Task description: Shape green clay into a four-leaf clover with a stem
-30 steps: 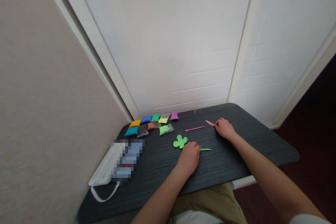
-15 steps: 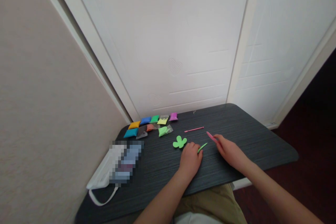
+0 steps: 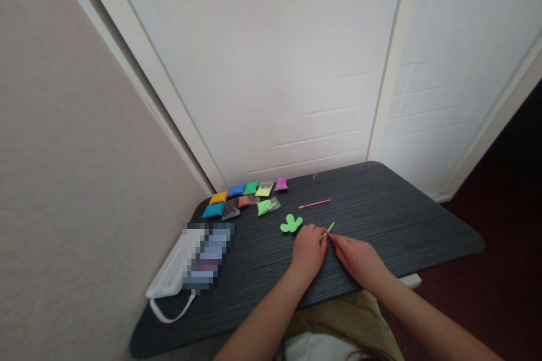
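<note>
My left hand (image 3: 310,249) rests on the dark table with its fingers closed on a thin green clay strip (image 3: 331,227), whose pointed end sticks out past the fingers. My right hand (image 3: 358,258) pinches a pink modelling tool (image 3: 326,231). Its tip lies across the green strip, close to the left fingers; whether it presses into the clay I cannot tell. A flat green clay piece with rounded petals (image 3: 291,224) lies just beyond my left hand. Farther back is a thin pink stick tool (image 3: 314,203).
Several small clay packets, among them an orange packet (image 3: 218,198), a teal packet (image 3: 213,210), an opened light green packet (image 3: 268,206) and a purple packet (image 3: 281,183), lie at the back left. A pixelated device with a white cable (image 3: 171,318) sits at the left. A white panelled door (image 3: 262,67) stands behind the table (image 3: 406,214).
My right hand has moved left with the pink tool, bringing its tip to the green strip. My left hand stays almost in place. The view has shifted slightly.
</note>
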Motion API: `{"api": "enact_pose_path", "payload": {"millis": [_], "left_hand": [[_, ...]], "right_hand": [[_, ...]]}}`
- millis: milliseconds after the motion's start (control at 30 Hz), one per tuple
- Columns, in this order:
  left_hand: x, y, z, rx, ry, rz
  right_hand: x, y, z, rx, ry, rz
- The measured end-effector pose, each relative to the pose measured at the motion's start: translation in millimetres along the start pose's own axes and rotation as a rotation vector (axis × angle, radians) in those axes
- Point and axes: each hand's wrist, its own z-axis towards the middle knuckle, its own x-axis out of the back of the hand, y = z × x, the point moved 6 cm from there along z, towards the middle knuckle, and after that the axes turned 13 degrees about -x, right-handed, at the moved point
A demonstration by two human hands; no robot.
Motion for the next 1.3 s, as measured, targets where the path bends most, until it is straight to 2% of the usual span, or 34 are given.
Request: {"api": "enact_pose_path", "payload": {"millis": [200, 467, 667, 767, 833, 900, 1000, 1067, 1133, 1300], "left_hand": [[0.9, 0, 1, 0.016, -0.012, 0.013], [2.0, 1, -1, 0.010, -0.002, 0.006], [4.2, 2, -2, 0.008, 0.000, -0.036], [8.0, 2, -3, 0.013, 0.030, -0.098], [10.4, 1, -4, 0.027, 0.057, -0.142], [12.4, 0, -5, 0.046, 0.083, -0.190], [17.3, 0, -6, 0.050, 0.147, -0.284], [21.9, 2, -7, 0.024, 0.195, -0.352], [25.7, 4, -8, -0.002, 0.224, -0.409], [31.0, 2, -9, -0.009, 0.270, -0.504]], "right_hand": [[-2, -7, 13, 0.004, -0.042, -0.033], [2, 8, -9, -0.014, -0.020, -0.029], [-2, 0, 6, -0.036, -0.016, -0.040], [0, 1, 8, -0.069, -0.018, 0.055], [3, 12, 7, -0.115, -0.023, 0.165], [8, 35, 6, -0.213, -0.001, 0.224], [14, 76, 8, -0.363, 0.060, 0.157], [13, 94, 11, -0.399, 0.048, 0.101], [12, 101, 13, -0.388, 0.044, 0.078], [13, 94, 15, -0.306, 0.107, 0.021]]}}
